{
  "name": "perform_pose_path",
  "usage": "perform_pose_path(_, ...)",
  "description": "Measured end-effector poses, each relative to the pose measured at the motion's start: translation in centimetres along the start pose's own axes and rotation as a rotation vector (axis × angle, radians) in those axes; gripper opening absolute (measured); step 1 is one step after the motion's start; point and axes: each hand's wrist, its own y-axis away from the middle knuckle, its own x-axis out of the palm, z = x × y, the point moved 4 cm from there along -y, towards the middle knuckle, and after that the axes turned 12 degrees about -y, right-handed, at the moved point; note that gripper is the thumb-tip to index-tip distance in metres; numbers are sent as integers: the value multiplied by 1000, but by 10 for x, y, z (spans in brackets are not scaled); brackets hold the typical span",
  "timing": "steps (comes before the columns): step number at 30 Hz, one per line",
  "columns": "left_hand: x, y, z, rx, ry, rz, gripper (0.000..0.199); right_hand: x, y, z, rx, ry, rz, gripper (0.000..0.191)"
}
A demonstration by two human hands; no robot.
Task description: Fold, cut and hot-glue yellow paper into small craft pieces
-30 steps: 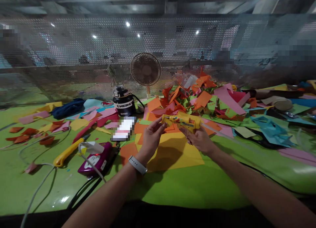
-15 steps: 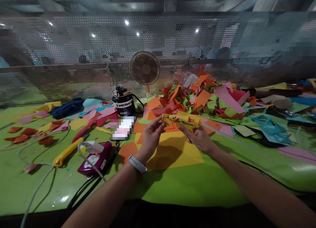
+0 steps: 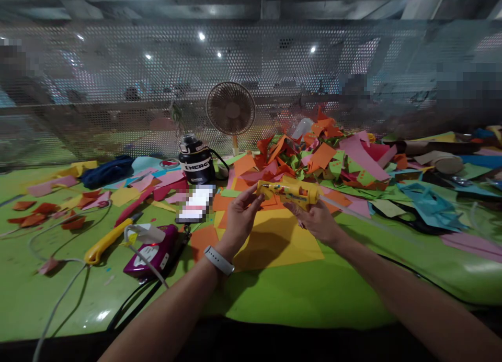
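In the head view, my right hand is wrapped round the handle of a yellow glue gun, whose nozzle points left. A clear glue stick trails from its rear end. My left hand, with a light-banded watch on the wrist, pinches a small yellow paper piece right at the nozzle tip. Whether nozzle and paper touch cannot be made out. Both hands are above a large yellow-orange sheet on the green table.
A heap of cut coloured paper lies behind my hands. To the left are a purple power box with a white plug, a yellow-handled tool, cables, a phone and a black bottle. A fan stands at the back.
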Motion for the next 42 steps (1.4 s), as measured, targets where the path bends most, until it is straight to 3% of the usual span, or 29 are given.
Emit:
perform_pose_path(9,0,-1,-1,2,-2,-2,47,1,2,4,25,12,-5,42)
perform_pose_path(19,-2,-1,0,-21,40,-36,42,1,0,10,43,-225,-35,31)
perform_pose_path(29,1,0,0,10,21,-15,43,0,1,2,126,-270,-20,33)
perform_pose_path(38,3,3,-2,28,3,19,43,-1,2,8,96,-142,-128,38)
perform_pose_path(42,3,3,-2,45,-10,20,41,1,2,16,62,-119,-112,43)
